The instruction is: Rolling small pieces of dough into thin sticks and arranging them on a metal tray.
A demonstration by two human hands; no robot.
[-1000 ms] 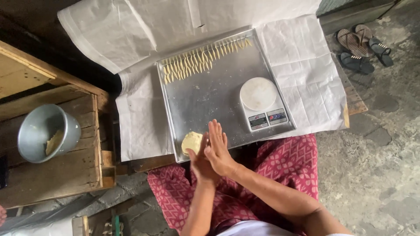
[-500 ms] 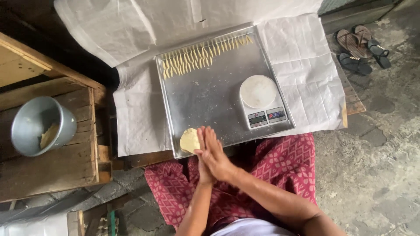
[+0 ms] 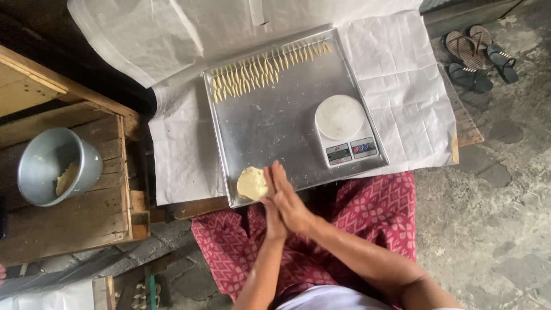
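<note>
Outdoors on rough stone ground (image 3: 505, 189), with white paper sheets (image 3: 396, 69) spread beneath a metal baking tray (image 3: 270, 132) at frame centre. Along the tray's upper edge, a slanted row of thin pale dough strips (image 3: 267, 68). On the tray's right half, a white kitchen scale (image 3: 346, 129) with a round platform. At the tray's lower left corner, a pale yellow dough lump (image 3: 251, 183), just beside the fingertips. Below centre, left hand (image 3: 272, 213) and right hand (image 3: 290, 198) pressed flat together, palm to palm, fingers straight and pointing toward the upper left; cannot tell whether anything lies pinched between the palms. Under the forearms, a red patterned cloth (image 3: 367, 218) over the lap. At the left of the frame, a wooden crate (image 3: 109, 212) holding a grey metal bowl (image 3: 54, 166) with a bit of dough inside. Upper right corner, dark sandals (image 3: 476, 57) lying on the ground.
</note>
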